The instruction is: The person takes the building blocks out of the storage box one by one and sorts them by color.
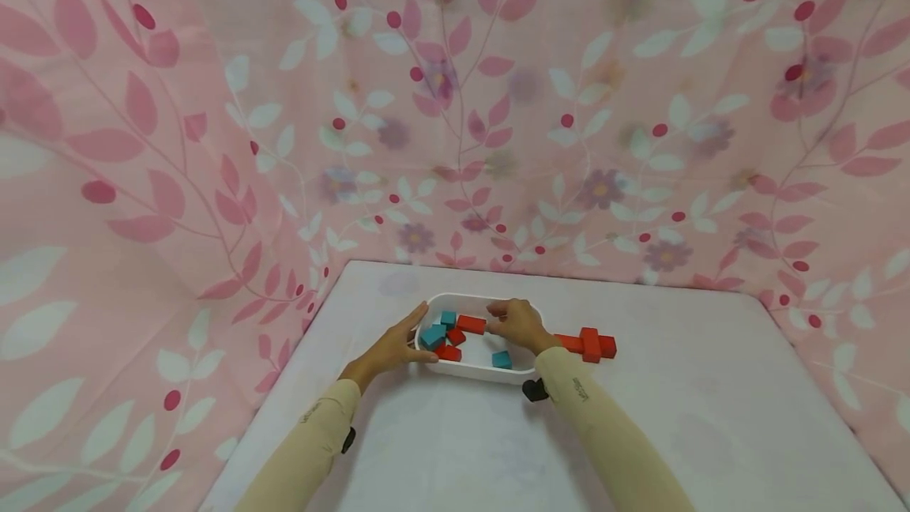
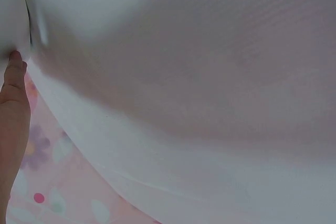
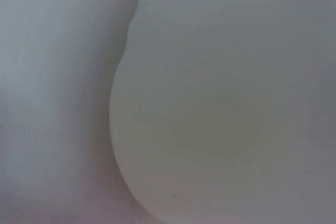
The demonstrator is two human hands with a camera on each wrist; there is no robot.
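Head view: the left hand (image 1: 391, 348) spreads fairly straight fingers and thumb against the left end of a smooth, white, rounded tray (image 1: 469, 372). The right hand (image 1: 520, 325) bends its fingers over the tray's right part; whether they grip anything, I cannot tell. Inside lie red blocks (image 1: 471, 325) and teal blocks (image 1: 433, 336).

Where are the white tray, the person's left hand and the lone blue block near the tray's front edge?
White tray (image 1: 472, 372): head view, front wall.
Left hand (image 1: 392, 346): head view, middle of the hand.
Blue block (image 1: 502, 359): head view, middle of its visible surface.
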